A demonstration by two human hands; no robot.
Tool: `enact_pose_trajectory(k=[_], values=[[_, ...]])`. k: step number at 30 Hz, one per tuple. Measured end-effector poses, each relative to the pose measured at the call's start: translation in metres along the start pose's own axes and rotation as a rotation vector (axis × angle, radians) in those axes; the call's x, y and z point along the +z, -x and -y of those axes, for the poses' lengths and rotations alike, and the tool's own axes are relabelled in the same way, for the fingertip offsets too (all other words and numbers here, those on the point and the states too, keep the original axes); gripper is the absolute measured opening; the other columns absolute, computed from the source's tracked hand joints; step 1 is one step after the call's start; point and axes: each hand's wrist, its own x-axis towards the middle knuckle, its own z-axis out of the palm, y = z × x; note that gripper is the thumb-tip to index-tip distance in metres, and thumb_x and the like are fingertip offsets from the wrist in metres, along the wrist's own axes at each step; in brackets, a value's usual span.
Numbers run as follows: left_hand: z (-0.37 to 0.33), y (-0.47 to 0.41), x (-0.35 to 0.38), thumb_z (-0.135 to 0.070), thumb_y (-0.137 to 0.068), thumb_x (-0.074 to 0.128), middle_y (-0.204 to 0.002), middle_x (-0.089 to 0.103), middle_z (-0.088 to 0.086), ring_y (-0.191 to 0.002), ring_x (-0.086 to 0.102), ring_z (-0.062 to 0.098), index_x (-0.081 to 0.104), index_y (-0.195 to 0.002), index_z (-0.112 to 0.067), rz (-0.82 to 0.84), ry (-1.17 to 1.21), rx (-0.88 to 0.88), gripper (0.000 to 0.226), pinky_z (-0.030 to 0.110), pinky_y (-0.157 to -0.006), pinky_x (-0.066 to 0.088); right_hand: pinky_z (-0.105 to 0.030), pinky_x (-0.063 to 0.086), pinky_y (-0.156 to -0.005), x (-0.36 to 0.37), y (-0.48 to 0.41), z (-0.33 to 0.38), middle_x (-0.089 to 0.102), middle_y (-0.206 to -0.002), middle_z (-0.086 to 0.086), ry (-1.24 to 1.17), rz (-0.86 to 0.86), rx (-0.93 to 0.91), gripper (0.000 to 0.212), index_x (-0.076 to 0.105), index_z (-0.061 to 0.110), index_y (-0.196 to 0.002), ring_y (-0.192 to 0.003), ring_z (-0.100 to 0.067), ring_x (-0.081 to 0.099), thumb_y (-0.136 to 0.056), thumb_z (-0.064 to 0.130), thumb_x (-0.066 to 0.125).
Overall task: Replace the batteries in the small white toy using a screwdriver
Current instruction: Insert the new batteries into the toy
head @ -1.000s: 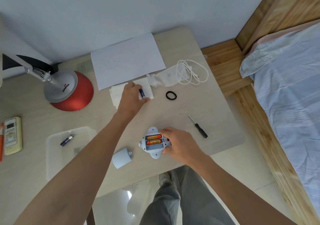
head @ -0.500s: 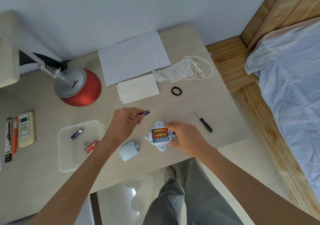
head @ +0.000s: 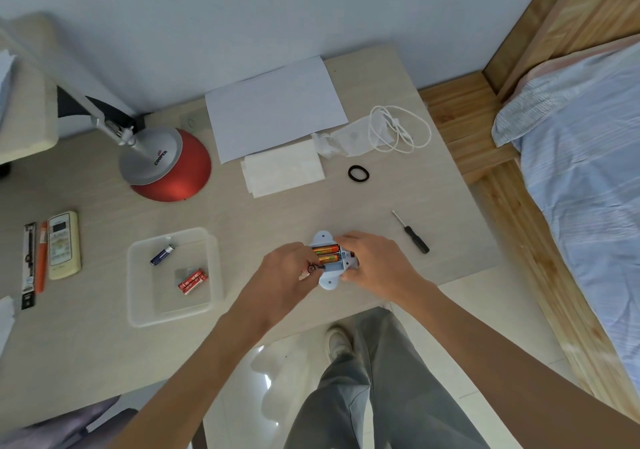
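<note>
While our left hand (head: 287, 272) pinches a battery (head: 313, 268) in its fingers (head: 302, 253) at the open bay of the white toy (head: 327, 280), near the tabletop (head: 381, 199) front edge, and our right hand (head: 374, 265) clamps the toy's side, we risk seating it reversed or dislodging the two orange cells (head: 325, 254).

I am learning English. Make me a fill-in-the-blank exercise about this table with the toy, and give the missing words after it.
1. The open toy holds ___ orange batteries.
2. The screwdriver lies on the table, to the ___ of the toy.
3. The clear tray, with red batteries and a blue battery in it, stands to the ___ of the toy.
4. The left hand pinches a small battery while the right hand grips the ___.
Missing words: two, right, left, toy.
</note>
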Motion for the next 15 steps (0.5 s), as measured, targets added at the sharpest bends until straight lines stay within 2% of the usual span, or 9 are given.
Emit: enact_pose_trajectory(k=[4,7,12,15], values=[[-0.003,-0.01,0.003,-0.021,-0.098,0.067,-0.085,0.051,-0.004,-0.076,0.049,0.018,0.074,-0.102,-0.014,0.051,-0.05,0.008,0.01,0.024,-0.067,0.033,-0.033,0.061,-0.075,0.0,0.001,0.0,0.07,-0.103,0.008,-0.004,-0.016,-0.005,0.044,0.067,0.03,-0.126,-0.085,-0.016,0.068,-0.085,0.036,0.081],[-0.008,-0.016,0.009,-0.021,-0.097,0.068,-0.08,0.051,-0.005,-0.072,0.049,0.018,0.073,-0.092,-0.015,0.053,-0.011,-0.007,0.01,0.022,-0.062,0.031,-0.035,0.061,-0.075,0.001,0.002,0.003,0.07,-0.102,0.007,-0.014,-0.025,-0.005,0.04,0.068,0.028,-0.122,-0.082,-0.017,0.067,-0.085,0.034,0.082],[-0.008,-0.023,0.019,-0.033,-0.09,0.082,-0.086,0.061,0.0,-0.073,0.057,0.018,0.077,-0.086,-0.015,-0.043,0.081,-0.031,0.019,0.027,-0.064,0.044,-0.037,0.061,-0.073,0.001,0.002,0.003,0.067,-0.097,0.008,-0.019,-0.033,0.003,0.035,0.067,0.029,-0.118,-0.079,-0.017,0.065,-0.086,0.033,0.08],[-0.009,-0.023,0.021,-0.027,-0.079,0.092,-0.084,0.071,0.0,-0.073,0.066,0.019,0.081,-0.085,-0.019,-0.121,0.255,-0.105,0.015,0.037,-0.07,0.056,-0.035,0.061,-0.073,0.001,0.003,0.0,0.066,-0.097,0.009,-0.009,-0.035,0.012,0.038,0.067,0.03,-0.122,-0.079,-0.015,0.064,-0.086,0.037,0.078]])
